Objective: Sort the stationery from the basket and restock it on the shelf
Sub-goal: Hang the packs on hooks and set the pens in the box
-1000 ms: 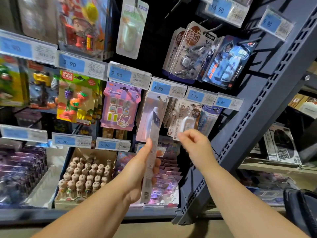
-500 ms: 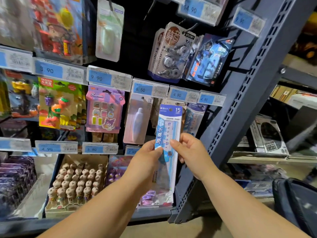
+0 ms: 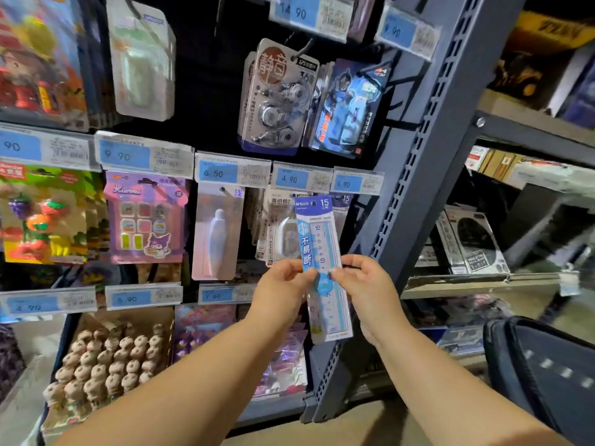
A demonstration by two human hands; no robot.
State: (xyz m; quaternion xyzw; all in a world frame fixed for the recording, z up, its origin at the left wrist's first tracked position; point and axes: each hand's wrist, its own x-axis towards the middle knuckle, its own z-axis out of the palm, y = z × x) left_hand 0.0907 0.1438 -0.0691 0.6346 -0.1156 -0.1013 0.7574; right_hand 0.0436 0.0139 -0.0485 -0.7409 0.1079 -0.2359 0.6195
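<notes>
Upright and centred, a long, narrow ruler pack [image 3: 318,239] is pinched at mid-length: the left hand [image 3: 283,284] on its left edge, the right hand [image 3: 367,284] on its right edge. Its blue header, above the hands, reads 15 cm. A blue strip with white Chinese characters runs down one side, beside a clear ruler with printed numbers. Behind it hang other packs [image 3: 280,226] under price tags [image 3: 302,178]. The shelf's grey post [image 3: 418,188] rises right of the right hand.

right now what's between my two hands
The blue ruler pack, held upright: left hand and right hand each pinch an edge near its middle. The head view shows it.
</notes>
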